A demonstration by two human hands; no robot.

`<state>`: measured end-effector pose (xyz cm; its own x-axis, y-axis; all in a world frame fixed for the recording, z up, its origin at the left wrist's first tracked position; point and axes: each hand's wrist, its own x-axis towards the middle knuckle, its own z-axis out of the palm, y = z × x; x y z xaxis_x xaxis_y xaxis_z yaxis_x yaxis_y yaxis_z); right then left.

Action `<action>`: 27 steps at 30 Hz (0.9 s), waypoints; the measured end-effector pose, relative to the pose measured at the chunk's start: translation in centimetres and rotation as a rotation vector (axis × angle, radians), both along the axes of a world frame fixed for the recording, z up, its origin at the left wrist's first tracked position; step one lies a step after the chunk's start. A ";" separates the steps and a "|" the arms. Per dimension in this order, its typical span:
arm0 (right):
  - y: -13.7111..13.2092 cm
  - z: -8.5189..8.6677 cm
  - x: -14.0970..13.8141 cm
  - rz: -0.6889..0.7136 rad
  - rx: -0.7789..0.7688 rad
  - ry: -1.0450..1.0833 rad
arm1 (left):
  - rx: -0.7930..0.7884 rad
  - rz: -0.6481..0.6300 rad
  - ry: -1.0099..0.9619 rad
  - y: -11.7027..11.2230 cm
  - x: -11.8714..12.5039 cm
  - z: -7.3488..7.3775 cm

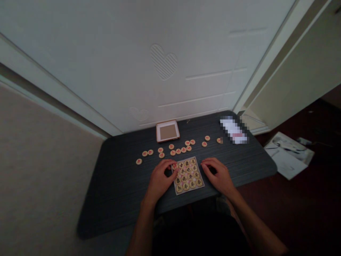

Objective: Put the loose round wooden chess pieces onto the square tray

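Note:
A square shallow box (200, 171) lies near the table's front edge, filled with rows of round Chinese chess pieces (190, 176), mostly with black characters. My left hand (161, 179) is at the box's left side, thumb and forefinger closed about a red-marked chess piece (175, 166) in its far left corner. Part of the box's left column is hidden by that hand. Just right of the box rests my right hand (218, 176), its fingers curved and thumb a little apart, holding nothing. Beyond the box, several loose red-marked chess pieces (178, 151) are spread across the table.
A box lid (167, 131) with a brown rim lies at the back of the dark table (119, 185), by the white heart-patterned panel (119, 64). A blurred-out white item (234, 131) is at the back right. White cartons (290, 154) stand on the floor to the right.

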<state>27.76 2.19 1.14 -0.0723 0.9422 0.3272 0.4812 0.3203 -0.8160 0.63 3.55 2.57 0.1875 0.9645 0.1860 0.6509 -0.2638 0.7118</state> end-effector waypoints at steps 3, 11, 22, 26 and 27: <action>0.0 0.0 0.0 0.004 0.003 0.001 | 0.005 0.011 0.003 0.0 -0.1 -0.1; -0.1 0.2 0.0 0.009 -0.012 -0.006 | 0.008 0.013 0.000 0.0 -0.1 -0.2; -0.1 0.0 0.1 0.006 -0.015 0.000 | -0.012 0.001 -0.003 -0.1 -0.2 0.0; -0.1 0.0 0.1 0.010 -0.010 0.000 | -0.027 0.002 0.003 -0.1 -0.2 0.0; 0.0 0.0 0.1 0.010 -0.008 0.000 | -0.028 0.001 0.001 -0.1 -0.2 0.0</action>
